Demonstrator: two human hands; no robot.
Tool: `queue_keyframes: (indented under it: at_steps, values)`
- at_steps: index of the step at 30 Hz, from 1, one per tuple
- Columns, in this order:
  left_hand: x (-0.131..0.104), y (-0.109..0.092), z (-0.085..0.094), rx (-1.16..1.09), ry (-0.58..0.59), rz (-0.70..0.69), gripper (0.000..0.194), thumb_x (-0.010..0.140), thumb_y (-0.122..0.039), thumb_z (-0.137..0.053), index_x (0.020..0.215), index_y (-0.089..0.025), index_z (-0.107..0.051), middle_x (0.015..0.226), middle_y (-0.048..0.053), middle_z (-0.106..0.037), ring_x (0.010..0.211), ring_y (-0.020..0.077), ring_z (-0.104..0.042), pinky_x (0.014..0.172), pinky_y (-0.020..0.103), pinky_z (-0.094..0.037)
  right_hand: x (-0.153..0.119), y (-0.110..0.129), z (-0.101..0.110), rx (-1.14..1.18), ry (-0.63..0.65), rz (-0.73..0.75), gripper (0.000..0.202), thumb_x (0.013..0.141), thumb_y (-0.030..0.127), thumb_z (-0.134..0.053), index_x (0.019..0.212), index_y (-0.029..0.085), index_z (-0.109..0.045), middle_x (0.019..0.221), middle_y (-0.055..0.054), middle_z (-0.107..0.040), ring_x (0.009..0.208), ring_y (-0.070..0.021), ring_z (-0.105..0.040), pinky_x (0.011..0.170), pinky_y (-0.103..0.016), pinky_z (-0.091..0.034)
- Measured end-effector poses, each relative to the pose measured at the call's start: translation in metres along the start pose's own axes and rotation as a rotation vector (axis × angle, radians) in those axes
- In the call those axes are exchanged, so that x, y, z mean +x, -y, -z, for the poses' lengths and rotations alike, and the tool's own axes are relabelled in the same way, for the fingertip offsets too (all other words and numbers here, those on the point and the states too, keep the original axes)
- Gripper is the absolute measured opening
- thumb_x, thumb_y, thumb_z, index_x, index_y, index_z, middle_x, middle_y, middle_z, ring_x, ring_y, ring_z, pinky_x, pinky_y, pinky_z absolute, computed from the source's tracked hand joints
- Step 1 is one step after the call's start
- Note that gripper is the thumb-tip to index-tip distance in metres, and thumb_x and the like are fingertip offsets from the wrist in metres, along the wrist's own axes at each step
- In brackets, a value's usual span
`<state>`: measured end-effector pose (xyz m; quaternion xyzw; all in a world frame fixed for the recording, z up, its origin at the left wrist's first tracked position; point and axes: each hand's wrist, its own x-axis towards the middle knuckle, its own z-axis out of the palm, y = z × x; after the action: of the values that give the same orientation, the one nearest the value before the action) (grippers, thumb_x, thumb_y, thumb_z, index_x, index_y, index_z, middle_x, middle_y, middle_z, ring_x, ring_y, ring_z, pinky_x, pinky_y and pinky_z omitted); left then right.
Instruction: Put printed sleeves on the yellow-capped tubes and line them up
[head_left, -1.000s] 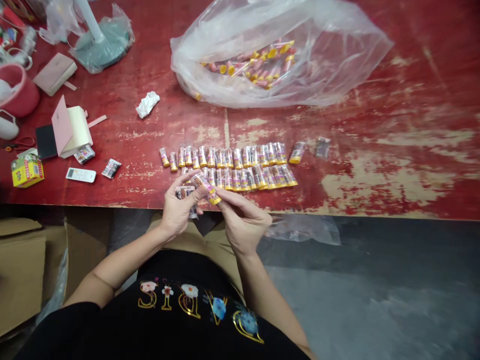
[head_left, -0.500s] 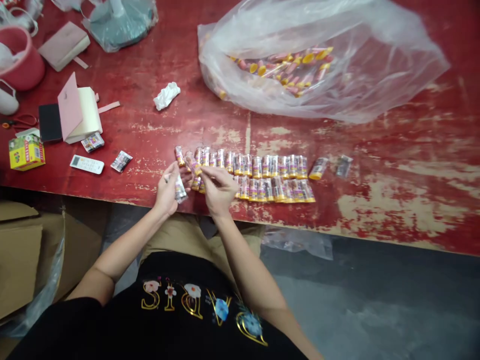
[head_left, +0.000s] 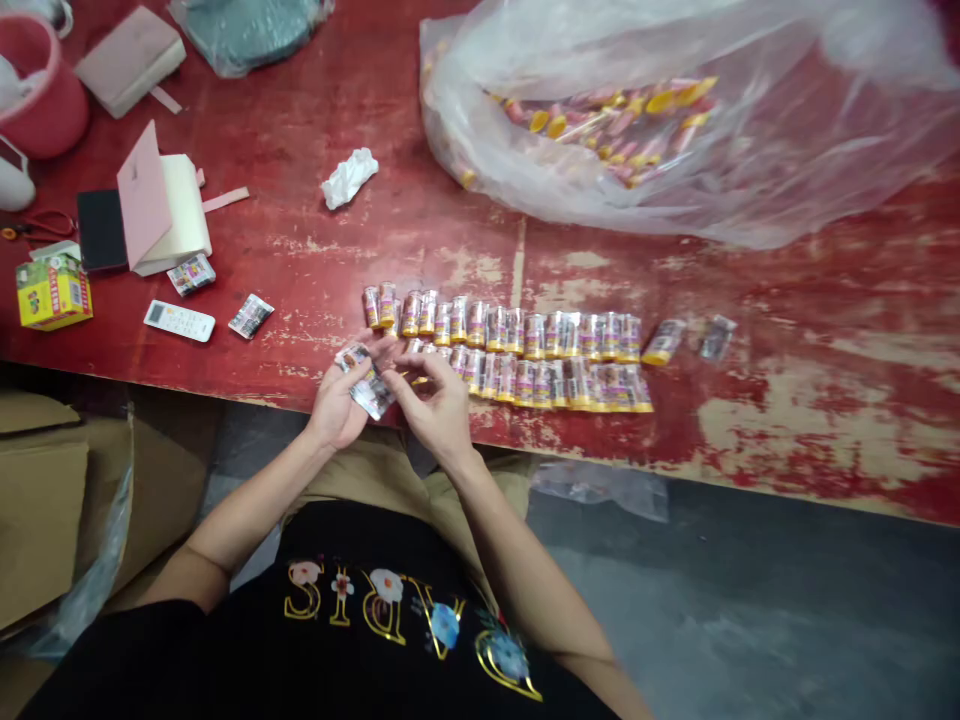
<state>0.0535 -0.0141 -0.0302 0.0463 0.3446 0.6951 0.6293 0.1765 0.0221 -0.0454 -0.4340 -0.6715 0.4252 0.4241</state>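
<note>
My left hand (head_left: 337, 405) is palm up, with its thumb pressed over small printed film sachets (head_left: 365, 382), silvery and shiny. From the other side my right hand (head_left: 436, 405) reaches in, thumb and fingertips closed at the sachets' right edge. Just beyond the hands, small clear tubes with yellow bases and printed wraps stand or lie in two lines: a back row (head_left: 516, 330) and a front row (head_left: 525, 383). My right fingers partly cover the left end of the front row. One wrapped tube (head_left: 663, 342) and a dark sachet (head_left: 718, 338) lie apart to the right.
A large clear plastic bag (head_left: 757, 200) of pink-and-yellow tubes lies at the back. Crumpled white tissue (head_left: 350, 178) lies left of it. To the left are a white remote (head_left: 178, 320), a yellow box (head_left: 55, 292), an open notebook (head_left: 184, 215) and a pink bucket (head_left: 45, 110).
My right hand has let go of a yellow-based tube by the row's left end and moved back to the sachets. The sachets in my left hand now face up more fully. The view has shifted slightly.
</note>
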Motion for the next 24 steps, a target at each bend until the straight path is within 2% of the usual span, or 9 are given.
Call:
queue_keyframes:
  at_steps: [2,4,9,11,14,18,21,22,24]
  values:
    - [-0.005,0.007,-0.008,0.006,0.047,0.058,0.028,0.09,-0.009,-0.057,0.117,-0.014,-0.063,0.119,0.011,-0.072,0.129,0.0224,-0.058,0.115,0.04,-0.038,-0.007,0.001,0.006,0.072,0.039,-0.103,0.027,0.085,0.043,-0.071,0.076,0.018,-0.064,0.074,-0.001,-0.062,0.068,-0.0135,-0.057,0.062,-0.026,-0.047]
    - [-0.009,0.013,-0.015,0.009,0.074,0.074,0.026,0.092,-0.014,-0.057,0.117,-0.014,-0.063,0.12,0.012,-0.071,0.132,0.023,-0.056,0.117,0.041,-0.035,-0.009,0.001,0.013,0.078,0.033,-0.11,0.028,0.086,0.04,-0.069,0.071,0.018,-0.063,0.071,0.0,-0.061,0.068,-0.0131,-0.056,0.065,-0.026,-0.047]
    - [-0.012,0.024,-0.027,0.049,0.066,0.023,0.021,0.092,-0.023,-0.064,0.112,-0.015,-0.064,0.119,0.012,-0.071,0.126,0.0247,-0.06,0.111,0.042,-0.042,-0.011,0.004,0.042,0.059,-0.02,-0.074,0.019,0.09,0.037,-0.064,0.083,0.019,-0.068,0.083,-0.003,-0.065,0.071,-0.0151,-0.06,0.066,-0.028,-0.048]
    - [-0.012,0.028,-0.031,0.09,0.021,-0.009,0.028,0.086,-0.026,-0.073,0.11,-0.015,-0.065,0.114,0.01,-0.072,0.115,0.0229,-0.065,0.104,0.039,-0.047,-0.01,0.008,0.054,0.001,-0.034,-0.038,0.018,0.091,0.035,-0.062,0.084,0.019,-0.065,0.084,-0.003,-0.065,0.075,-0.0159,-0.061,0.07,-0.029,-0.048]
    - [-0.012,0.034,-0.035,0.197,-0.026,-0.023,0.045,0.067,-0.024,-0.088,0.107,-0.014,-0.068,0.099,0.006,-0.073,0.089,0.0164,-0.07,0.087,0.031,-0.054,-0.01,0.015,0.066,-0.1,0.035,0.028,0.017,0.093,0.03,-0.058,0.081,0.019,-0.061,0.079,-0.002,-0.062,0.074,-0.0148,-0.057,0.072,-0.028,-0.044]
    - [-0.006,0.037,-0.046,0.334,-0.096,-0.029,0.048,0.053,-0.03,-0.095,0.089,-0.01,-0.071,0.073,0.001,-0.069,0.053,0.0069,-0.058,0.055,0.02,-0.048,-0.004,0.024,0.077,-0.094,0.117,0.058,0.021,0.095,0.03,-0.054,0.078,0.019,-0.057,0.073,0.0,-0.058,0.068,-0.0127,-0.052,0.067,-0.026,-0.04]
    - [0.006,0.032,-0.057,0.316,-0.125,-0.149,0.046,0.049,-0.037,-0.095,0.079,-0.011,-0.07,0.071,0.001,-0.069,0.057,0.0072,-0.06,0.057,0.019,-0.05,0.036,0.016,0.101,-0.095,0.145,0.067,0.026,0.096,0.035,-0.052,0.076,0.019,-0.058,0.07,0.0,-0.058,0.067,-0.0127,-0.052,0.065,-0.025,-0.041]
    - [0.011,0.029,-0.061,0.307,-0.132,-0.178,0.047,0.049,-0.038,-0.095,0.078,-0.011,-0.071,0.071,0.001,-0.069,0.059,0.0077,-0.062,0.06,0.019,-0.051,0.061,0.008,0.115,-0.123,0.097,0.079,0.026,0.096,0.035,-0.053,0.076,0.018,-0.058,0.071,0.0,-0.059,0.068,-0.0128,-0.053,0.065,-0.025,-0.041]
    - [0.02,0.021,-0.064,0.321,-0.15,-0.175,0.05,0.047,-0.039,-0.096,0.082,-0.012,-0.073,0.069,0.001,-0.069,0.058,0.0083,-0.062,0.059,0.02,-0.052,0.131,-0.014,0.146,-0.231,-0.118,0.118,0.023,0.094,0.032,-0.052,0.077,0.017,-0.057,0.075,-0.002,-0.061,0.071,-0.0131,-0.054,0.069,-0.026,-0.043]
